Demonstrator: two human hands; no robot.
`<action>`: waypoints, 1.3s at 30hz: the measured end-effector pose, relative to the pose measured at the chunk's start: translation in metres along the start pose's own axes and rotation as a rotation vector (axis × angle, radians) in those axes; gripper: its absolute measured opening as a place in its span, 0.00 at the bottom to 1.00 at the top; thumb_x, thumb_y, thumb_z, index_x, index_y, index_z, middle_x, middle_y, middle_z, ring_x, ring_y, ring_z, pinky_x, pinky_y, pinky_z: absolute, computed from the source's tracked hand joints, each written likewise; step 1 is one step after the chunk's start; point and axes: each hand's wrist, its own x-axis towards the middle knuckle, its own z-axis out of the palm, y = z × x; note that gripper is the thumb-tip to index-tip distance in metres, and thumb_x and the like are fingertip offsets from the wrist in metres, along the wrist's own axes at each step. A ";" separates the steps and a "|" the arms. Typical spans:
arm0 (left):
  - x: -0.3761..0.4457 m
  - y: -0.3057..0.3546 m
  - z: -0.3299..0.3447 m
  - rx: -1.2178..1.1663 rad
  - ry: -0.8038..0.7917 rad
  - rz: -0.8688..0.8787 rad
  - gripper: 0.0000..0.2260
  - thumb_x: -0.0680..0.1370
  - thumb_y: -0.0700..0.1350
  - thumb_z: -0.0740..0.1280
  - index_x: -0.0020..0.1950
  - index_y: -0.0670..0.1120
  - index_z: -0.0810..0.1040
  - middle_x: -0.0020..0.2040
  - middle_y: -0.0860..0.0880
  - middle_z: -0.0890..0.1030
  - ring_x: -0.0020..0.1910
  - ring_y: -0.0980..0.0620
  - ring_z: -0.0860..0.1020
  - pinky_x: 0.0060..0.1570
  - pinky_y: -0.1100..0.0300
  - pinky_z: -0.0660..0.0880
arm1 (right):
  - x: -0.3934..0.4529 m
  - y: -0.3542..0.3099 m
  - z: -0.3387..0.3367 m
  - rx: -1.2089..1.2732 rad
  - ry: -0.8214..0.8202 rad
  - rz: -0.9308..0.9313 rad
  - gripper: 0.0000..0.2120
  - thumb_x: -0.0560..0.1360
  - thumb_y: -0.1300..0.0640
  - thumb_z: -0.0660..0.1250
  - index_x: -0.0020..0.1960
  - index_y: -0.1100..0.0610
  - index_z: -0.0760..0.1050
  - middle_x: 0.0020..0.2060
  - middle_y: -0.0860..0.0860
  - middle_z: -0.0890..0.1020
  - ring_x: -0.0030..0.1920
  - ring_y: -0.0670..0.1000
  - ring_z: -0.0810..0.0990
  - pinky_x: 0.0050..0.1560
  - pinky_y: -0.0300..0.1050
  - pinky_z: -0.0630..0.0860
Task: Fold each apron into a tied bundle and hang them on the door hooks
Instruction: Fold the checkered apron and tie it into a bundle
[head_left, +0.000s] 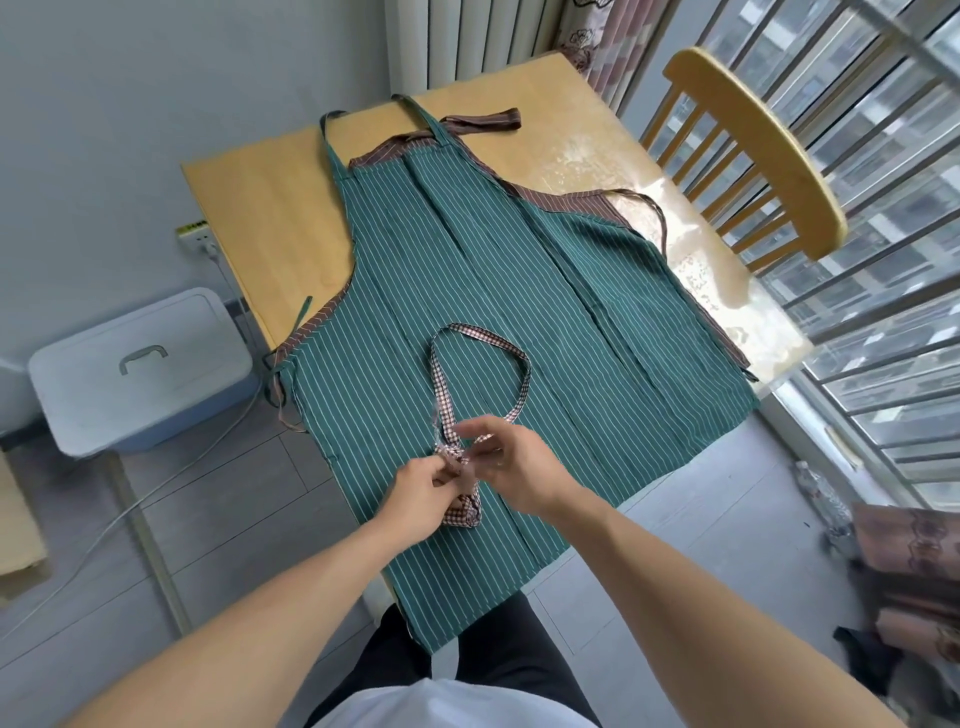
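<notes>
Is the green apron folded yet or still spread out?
Spread. The green apron lies flat over the table, hem hanging off the near edge; both hands work a checked bundle on top.

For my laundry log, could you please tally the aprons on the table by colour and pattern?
Green striped apron, spread flat on top: 1
Brown striped apron, lying under the green one with only its edges showing: 1
Red-and-white checked apron bundle, with its strap loop, in the grip of the left hand and right hand: 1
Total: 3
</notes>
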 end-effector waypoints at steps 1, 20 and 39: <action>0.000 0.001 0.000 -0.034 -0.015 -0.005 0.01 0.77 0.48 0.73 0.47 0.53 0.84 0.43 0.54 0.86 0.41 0.56 0.84 0.49 0.56 0.82 | 0.002 0.003 -0.002 -0.094 0.031 0.009 0.18 0.77 0.68 0.69 0.63 0.53 0.78 0.57 0.46 0.81 0.58 0.47 0.81 0.59 0.44 0.80; 0.006 -0.002 -0.007 -0.173 0.029 -0.096 0.04 0.79 0.42 0.72 0.50 0.43 0.79 0.42 0.45 0.85 0.37 0.56 0.83 0.41 0.63 0.78 | -0.010 0.033 0.033 -0.574 0.248 -0.235 0.06 0.76 0.52 0.74 0.49 0.54 0.85 0.44 0.46 0.83 0.48 0.47 0.77 0.51 0.44 0.79; 0.003 -0.006 -0.008 -0.142 0.020 -0.033 0.26 0.75 0.37 0.75 0.66 0.57 0.69 0.44 0.50 0.85 0.44 0.51 0.85 0.47 0.57 0.81 | -0.017 0.034 0.047 -0.451 0.257 -0.080 0.09 0.82 0.55 0.66 0.57 0.54 0.84 0.47 0.49 0.82 0.47 0.48 0.79 0.50 0.44 0.79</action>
